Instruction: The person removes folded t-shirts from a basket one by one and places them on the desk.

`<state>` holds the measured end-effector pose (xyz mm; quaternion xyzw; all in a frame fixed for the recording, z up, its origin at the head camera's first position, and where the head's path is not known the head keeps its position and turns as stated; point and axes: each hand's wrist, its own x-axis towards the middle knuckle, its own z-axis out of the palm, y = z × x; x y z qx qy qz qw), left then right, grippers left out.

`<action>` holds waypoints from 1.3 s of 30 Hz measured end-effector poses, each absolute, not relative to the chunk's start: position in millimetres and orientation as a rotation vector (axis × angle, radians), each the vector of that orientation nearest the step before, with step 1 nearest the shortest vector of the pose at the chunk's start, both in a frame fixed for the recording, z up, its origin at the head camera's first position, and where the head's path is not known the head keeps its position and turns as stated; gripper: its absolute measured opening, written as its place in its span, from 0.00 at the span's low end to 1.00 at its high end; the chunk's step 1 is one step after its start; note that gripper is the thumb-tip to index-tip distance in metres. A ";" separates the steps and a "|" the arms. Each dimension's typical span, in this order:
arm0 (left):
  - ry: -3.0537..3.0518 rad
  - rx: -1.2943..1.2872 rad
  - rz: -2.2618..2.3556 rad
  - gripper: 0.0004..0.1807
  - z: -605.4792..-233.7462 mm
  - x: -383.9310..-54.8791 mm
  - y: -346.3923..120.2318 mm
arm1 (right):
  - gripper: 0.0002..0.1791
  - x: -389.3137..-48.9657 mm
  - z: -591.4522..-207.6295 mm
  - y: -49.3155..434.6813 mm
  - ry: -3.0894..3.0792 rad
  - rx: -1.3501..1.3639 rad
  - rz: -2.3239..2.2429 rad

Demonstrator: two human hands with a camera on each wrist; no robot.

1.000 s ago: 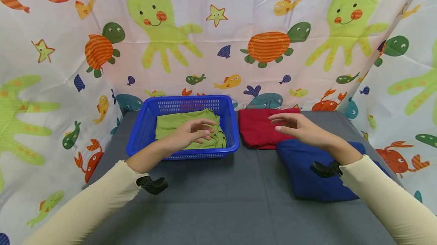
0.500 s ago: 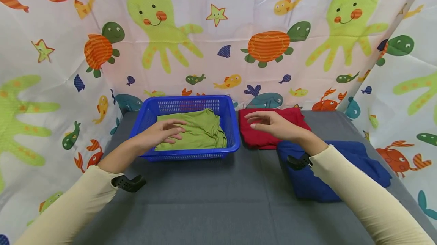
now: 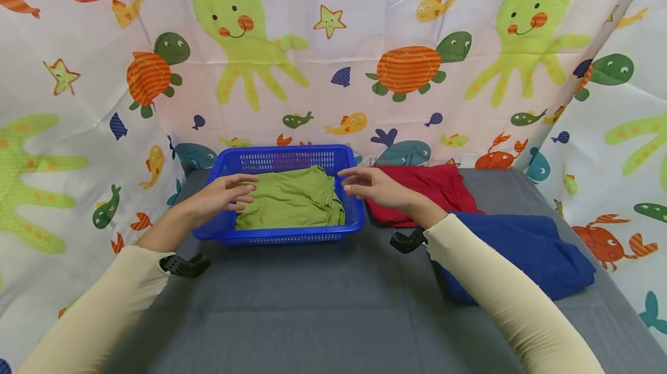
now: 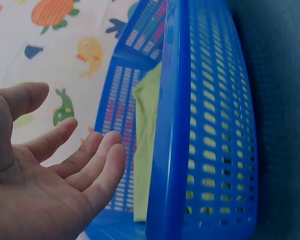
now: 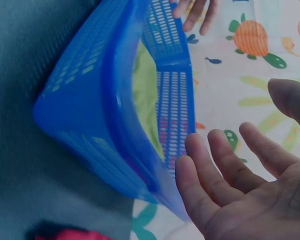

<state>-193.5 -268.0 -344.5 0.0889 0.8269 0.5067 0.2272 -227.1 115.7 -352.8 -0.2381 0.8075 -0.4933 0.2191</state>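
A white sea-creature-print curtain (image 3: 323, 87) backed the grey cloth-covered table (image 3: 292, 316). My left hand (image 3: 219, 195) and right hand (image 3: 376, 186) — fingers loose and apart, gripping nothing — hung at either end of the perforated blue plastic basket (image 3: 292, 235); the lime-green cloth (image 3: 286, 197) lay inside, the folded red cloth (image 3: 432, 180) just beside it.

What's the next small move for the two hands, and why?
Probably close the left hand and right hand on the blue basket at its side rims: they hang open near opposite sides, hold nothing, and the green cloth already lies inside.
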 end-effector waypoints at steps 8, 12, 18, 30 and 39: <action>2.239 0.182 1.408 0.31 -352.6 -205.6 -278.0 | 0.30 -240.9 -364.9 92.1 2.124 -0.566 -1.447; 2.213 0.180 1.411 0.31 -356.4 -212.6 -281.2 | 0.31 -247.5 -366.3 82.9 2.059 -0.512 -1.486; 2.126 0.172 1.398 0.37 -364.1 -219.4 -285.1 | 0.33 -252.5 -370.3 64.8 2.053 -0.514 -1.424; 2.091 0.109 1.354 0.43 -371.2 -224.4 -278.4 | 0.39 -257.3 -381.2 46.2 2.050 -0.385 -1.375; 2.036 -0.069 1.413 0.51 -382.2 -228.1 -278.4 | 0.50 -264.5 -384.0 36.0 2.053 -0.218 -1.348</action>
